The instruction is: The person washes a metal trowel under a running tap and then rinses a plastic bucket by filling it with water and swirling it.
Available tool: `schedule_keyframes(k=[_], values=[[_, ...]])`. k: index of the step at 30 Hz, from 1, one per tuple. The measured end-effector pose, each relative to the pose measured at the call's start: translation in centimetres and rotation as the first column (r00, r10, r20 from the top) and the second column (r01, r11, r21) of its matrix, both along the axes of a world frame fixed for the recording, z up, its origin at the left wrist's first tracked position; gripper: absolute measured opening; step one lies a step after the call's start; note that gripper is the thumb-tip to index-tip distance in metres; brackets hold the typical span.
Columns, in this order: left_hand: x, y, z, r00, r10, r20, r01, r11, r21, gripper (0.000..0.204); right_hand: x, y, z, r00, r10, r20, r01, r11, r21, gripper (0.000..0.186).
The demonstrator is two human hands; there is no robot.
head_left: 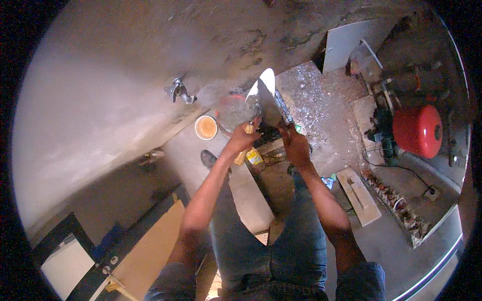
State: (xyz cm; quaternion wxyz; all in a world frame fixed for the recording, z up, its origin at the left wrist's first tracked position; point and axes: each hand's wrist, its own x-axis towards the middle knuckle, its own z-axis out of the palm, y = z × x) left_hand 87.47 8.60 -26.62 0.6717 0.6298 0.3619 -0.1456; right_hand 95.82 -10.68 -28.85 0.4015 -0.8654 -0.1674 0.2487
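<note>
Right now, your two hands meet over the floor, at its edge along the wall. Your left grip (242,139) is clenched around one wooden-handled trowel (240,157), its handle slanting and its pale, rounded blade end pointing away from you, with grey mortar (253,106) near the handle. Your right grip (297,145) is closed at the lower end of one dark blade (271,108), which crosses in front of the pale one; you can't see its handle.

Beyond your left hand stands one round tub (226,114), mortar-smeared and partly hidden. Just beside it, close to the floor's wall-side edge, you have one white bucket (197,131) with orange-tan contents. Above that, one metal faucet (181,92) sticks out of the wall (95,108). One yellow packet (254,156) lies just below your hands.

Toward the right side of the floor (346,125) you have one wooden plastering float (357,193), handle up, and one blue-and-white packet (329,181) near its upper left corner. Farther right come one strip of rubble (399,208) and one red tank (416,131). One pale panel (346,42) leans at the far edge.
</note>
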Motion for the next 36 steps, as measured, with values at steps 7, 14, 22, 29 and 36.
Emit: schedule_keyframes(k=[7,14,22,29,36], values=[[1.7,-3.3,2.9,0.972,0.204,-0.118,-0.210,0.977,-0.047,0.016,2.0,1.2,1.5,0.995,-0.041,-0.088,0.040,0.999,-0.017,0.040],[3.4,-3.5,3.0,0.968,0.211,-0.138,-0.223,0.972,-0.079,0.015,2.7,0.0,-0.4,0.992,-0.073,-0.102,0.073,0.997,-0.002,0.042],[7.8,-3.8,5.3,0.990,0.142,-0.004,-0.142,0.988,-0.060,0.018,1.7,-4.7,-2.1,0.898,-0.394,-0.199,0.406,0.913,0.025,0.029],[4.6,-3.5,4.2,0.998,0.002,-0.068,0.003,0.997,0.078,0.013,3.7,-1.6,2.2,0.997,-0.075,0.035,0.067,0.977,0.204,0.030],[5.3,-3.4,2.2,0.978,-0.195,-0.075,0.206,0.957,0.202,0.015,5.6,-2.0,-0.7,0.972,0.137,0.194,-0.132,0.991,-0.038,0.029]])
